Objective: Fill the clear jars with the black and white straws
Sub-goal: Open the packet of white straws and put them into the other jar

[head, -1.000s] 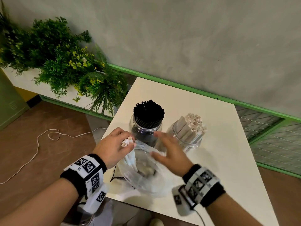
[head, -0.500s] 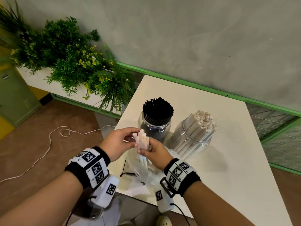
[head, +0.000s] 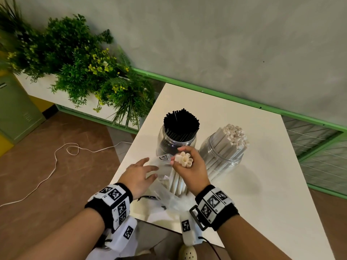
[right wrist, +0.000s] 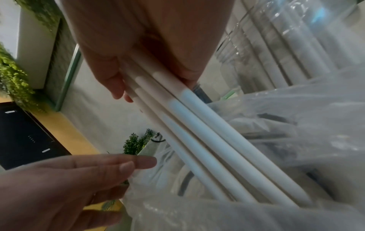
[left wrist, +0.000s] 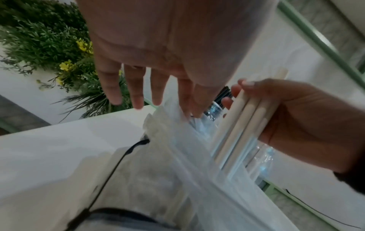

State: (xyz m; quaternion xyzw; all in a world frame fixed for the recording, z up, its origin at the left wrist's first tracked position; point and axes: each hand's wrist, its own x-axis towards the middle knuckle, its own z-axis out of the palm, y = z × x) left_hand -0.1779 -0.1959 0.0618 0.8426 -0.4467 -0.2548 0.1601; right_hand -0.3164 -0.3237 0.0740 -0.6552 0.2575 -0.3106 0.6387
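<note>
The right hand (head: 189,168) is gripping a bundle of white straws (head: 179,178) over the plastic bag (head: 163,196); at its 9 o'clock, the left hand (head: 139,174) is hovering with fingers spread.

**Free room around the white-straw jar**

The mouth of the white-straw jar (head: 224,152) is crowded with upright straws. Its left side is closed off by the black-straw jar (head: 176,141), just beside it. Bare table (head: 262,184) is left to its right and behind.
</note>
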